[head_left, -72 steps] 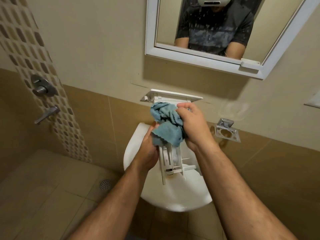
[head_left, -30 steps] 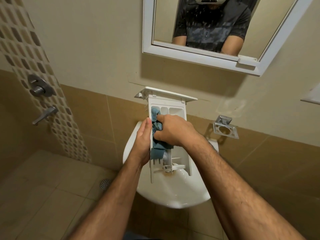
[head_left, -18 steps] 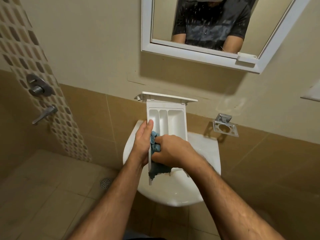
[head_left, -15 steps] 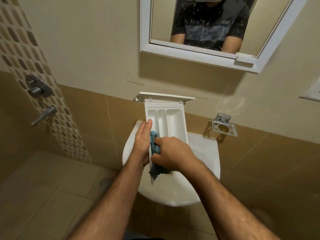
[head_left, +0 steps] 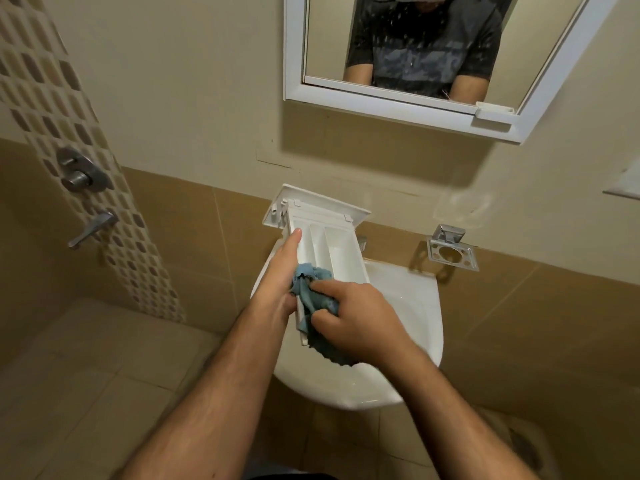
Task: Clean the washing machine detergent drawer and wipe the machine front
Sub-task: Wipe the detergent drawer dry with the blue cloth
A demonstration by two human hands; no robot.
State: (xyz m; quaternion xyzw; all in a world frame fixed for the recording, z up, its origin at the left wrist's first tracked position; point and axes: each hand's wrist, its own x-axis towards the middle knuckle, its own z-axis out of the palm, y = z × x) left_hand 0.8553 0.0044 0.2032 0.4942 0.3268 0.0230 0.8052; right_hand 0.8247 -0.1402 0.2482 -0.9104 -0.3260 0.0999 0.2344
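A white detergent drawer is held above the white washbasin, its front panel pointing toward the wall. Three compartments show at its far end. My left hand grips the drawer's left side, index finger stretched along the rim. My right hand holds a crumpled blue cloth and presses it into the near part of the drawer. The near end of the drawer is hidden under that hand and the cloth. No washing machine is in view.
A white-framed mirror hangs above the basin. A chrome holder is fixed to the wall at right. Shower valve and lever tap sit on the left wall. Beige floor tiles lie below left.
The right hand pushed the cloth from the far compartments down to the near end of the drawer. The drawer has tilted slightly, its front panel swinging left. The left hand keeps its hold.
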